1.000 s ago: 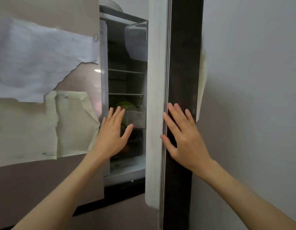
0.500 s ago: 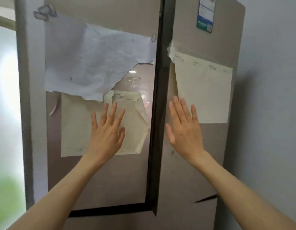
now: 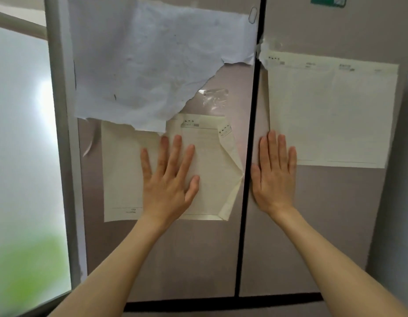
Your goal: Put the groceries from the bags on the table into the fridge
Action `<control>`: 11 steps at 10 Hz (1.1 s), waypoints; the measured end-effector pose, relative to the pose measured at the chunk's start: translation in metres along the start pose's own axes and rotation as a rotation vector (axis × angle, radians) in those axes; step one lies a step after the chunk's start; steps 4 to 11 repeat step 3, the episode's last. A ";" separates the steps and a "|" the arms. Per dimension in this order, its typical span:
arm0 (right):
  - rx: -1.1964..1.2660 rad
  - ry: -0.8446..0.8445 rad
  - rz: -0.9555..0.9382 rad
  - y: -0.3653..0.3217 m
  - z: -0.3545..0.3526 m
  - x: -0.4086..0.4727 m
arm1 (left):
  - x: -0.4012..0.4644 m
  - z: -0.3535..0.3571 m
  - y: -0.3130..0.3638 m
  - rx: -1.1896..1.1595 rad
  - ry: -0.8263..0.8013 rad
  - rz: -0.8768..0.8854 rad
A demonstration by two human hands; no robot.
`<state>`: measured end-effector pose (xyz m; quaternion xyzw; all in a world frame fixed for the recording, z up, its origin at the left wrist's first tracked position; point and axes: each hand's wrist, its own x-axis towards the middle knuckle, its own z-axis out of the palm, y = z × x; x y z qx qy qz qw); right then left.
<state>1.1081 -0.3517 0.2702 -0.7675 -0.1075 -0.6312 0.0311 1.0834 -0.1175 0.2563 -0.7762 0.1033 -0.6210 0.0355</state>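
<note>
Now both hands flat, fingers straight: left hand (image 3: pixel 170 181) on fridge (image 3: pixel 198 259) paper (image 3: pixel 207 170), right hand (image 3: pixel 275 177) on door.

No text legible. Cream sheet (image 3: pixel 207 170) on left fridge door (image 3: pixel 175 259): printed header lines and small dark marks near top, a short line of print near bottom left, all too blurred to read. Cream sheet (image 3: pixel 335 115) on right fridge door (image 3: pixel 324 225): faint header marks, unreadable. Green sticker (image 3: pixel 327 1) at top edge, cut off, lettering unreadable. Torn white paper (image 3: pixel 152 65): only specks.
</note>
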 end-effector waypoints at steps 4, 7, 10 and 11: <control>0.414 -0.010 0.132 -0.010 -0.027 0.004 | -0.001 0.003 0.001 0.007 0.062 -0.015; 0.414 -0.010 0.132 -0.010 -0.027 0.004 | -0.001 0.003 0.001 0.007 0.062 -0.015; 0.414 -0.010 0.132 -0.010 -0.027 0.004 | -0.001 0.003 0.001 0.007 0.062 -0.015; 0.414 -0.010 0.132 -0.010 -0.027 0.004 | -0.001 0.003 0.001 0.007 0.062 -0.015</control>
